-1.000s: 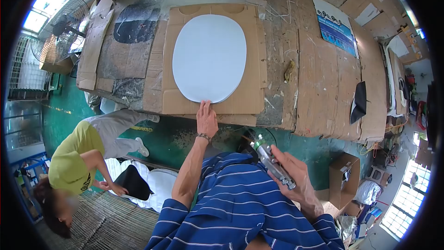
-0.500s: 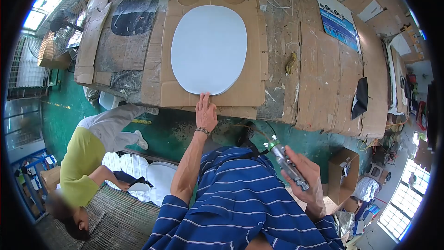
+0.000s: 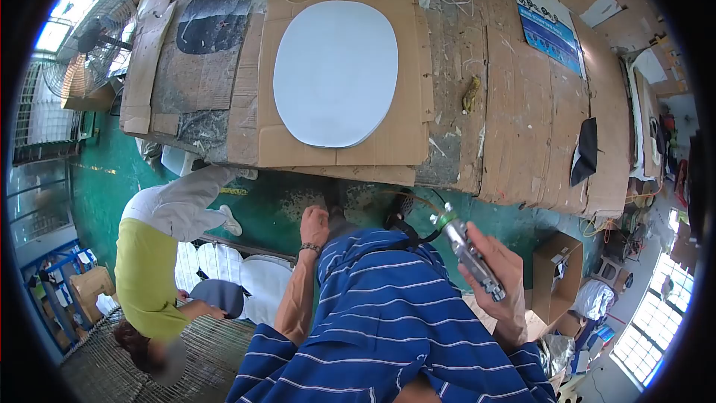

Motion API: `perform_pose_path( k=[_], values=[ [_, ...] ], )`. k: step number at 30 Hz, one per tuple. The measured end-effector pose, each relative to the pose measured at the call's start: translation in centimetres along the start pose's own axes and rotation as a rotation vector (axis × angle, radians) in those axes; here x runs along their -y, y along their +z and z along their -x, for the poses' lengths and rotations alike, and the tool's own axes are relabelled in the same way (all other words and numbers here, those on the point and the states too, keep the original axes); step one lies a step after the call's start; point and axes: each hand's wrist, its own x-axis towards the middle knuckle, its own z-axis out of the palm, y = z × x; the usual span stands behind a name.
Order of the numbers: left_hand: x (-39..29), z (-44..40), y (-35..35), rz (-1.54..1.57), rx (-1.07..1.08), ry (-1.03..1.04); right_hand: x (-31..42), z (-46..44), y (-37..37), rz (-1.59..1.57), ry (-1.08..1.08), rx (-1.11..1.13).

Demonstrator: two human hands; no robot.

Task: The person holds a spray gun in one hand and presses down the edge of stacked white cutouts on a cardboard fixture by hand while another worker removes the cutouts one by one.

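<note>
My right hand (image 3: 501, 276) is wrapped around a silver spray gun (image 3: 471, 254) with a green ring near its far end. A thin hose runs from around that end toward the table. My left hand (image 3: 315, 227), with a beaded bracelet at the wrist, hangs in front of the table edge, its fingers curled and nothing visible in them. Beyond it, a white oval panel (image 3: 335, 75) lies flat on a cardboard sheet (image 3: 414, 127) on the table. Neither hand touches the panel.
Cardboard covers the worktable (image 3: 533, 127), where a black piece (image 3: 584, 152) and a blue printed sheet (image 3: 550, 33) lie. At left, a co-worker in a yellow shirt (image 3: 145, 269) bends over white panels (image 3: 261, 283), holding a dark rounded piece (image 3: 218, 296). An open carton (image 3: 556, 276) stands at right.
My left hand has come off the panel's near edge and drawn back toward my body. The spray gun has shifted slightly. The co-worker's dark piece has turned to show its broad face.
</note>
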Motion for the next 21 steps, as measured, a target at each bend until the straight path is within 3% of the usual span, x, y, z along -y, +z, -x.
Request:
perform_pose_path(
  k=[1, 3, 6, 11, 19, 21],
  values=[
    [1.2, 0.6, 0.2, -0.003, 0.004, 0.001, 0.2, -0.2, 0.3, -0.002, 0.013, -0.055],
    [3.3, 1.5, 0.5, -0.061, 0.099, -0.207, 0.3, -0.5, 0.4, 0.003, 0.000, -0.124],
    [5.9, 2.4, 1.4, -0.092, 0.086, -0.287, 0.3, -0.3, -0.4, 0.025, -0.023, 0.009],
    [8.0, 3.2, 2.2, -0.104, 0.142, -0.357, 0.8, -1.9, 0.7, -0.020, -0.051, 0.022],
    [8.2, 2.1, 2.4, -0.056, 0.214, -0.420, -0.1, -1.8, 0.3, 0.013, -0.004, -0.236],
    [8.0, 2.2, 2.4, -0.069, 0.223, -0.409, -0.7, -0.6, -0.6, 0.068, -0.019, -0.209]
  ],
)
